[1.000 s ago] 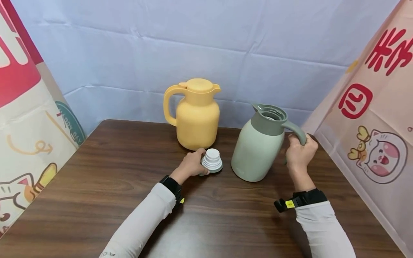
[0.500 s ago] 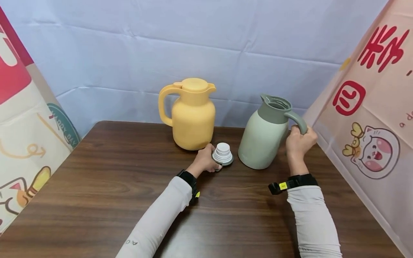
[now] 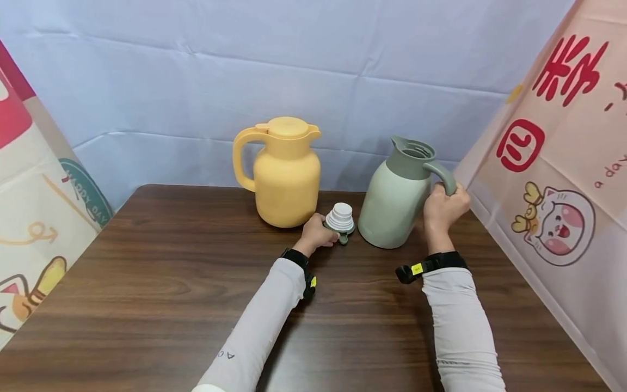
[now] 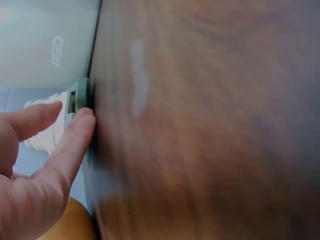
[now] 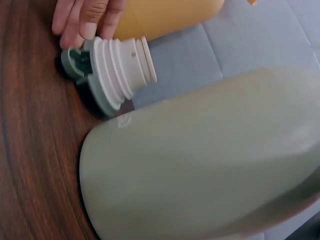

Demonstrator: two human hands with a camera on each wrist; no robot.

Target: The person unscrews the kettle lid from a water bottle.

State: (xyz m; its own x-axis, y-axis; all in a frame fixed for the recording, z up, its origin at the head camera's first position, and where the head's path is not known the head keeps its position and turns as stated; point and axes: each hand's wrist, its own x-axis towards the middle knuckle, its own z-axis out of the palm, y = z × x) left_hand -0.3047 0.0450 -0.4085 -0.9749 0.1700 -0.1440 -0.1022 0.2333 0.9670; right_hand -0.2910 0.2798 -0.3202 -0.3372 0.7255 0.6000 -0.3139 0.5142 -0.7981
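Mid-frame, the left hand (image 3: pixel 315 233) is gripping the upturned lid (image 3: pixel 340 219); right of centre, the right hand (image 3: pixel 444 209) is grasping the green jug (image 3: pixel 392 200) by its handle (image 3: pixel 442 174). Uncovering is looking done; closing isn't happening yet.

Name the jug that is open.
The green jug, held by the right hand: its mouth is open, whereas the yellow jug has its lid on.

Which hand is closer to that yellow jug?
Left. The left hand is just front-right of the yellow jug, holding the lid; the right hand is farther right, gripping the handle of the green jug.
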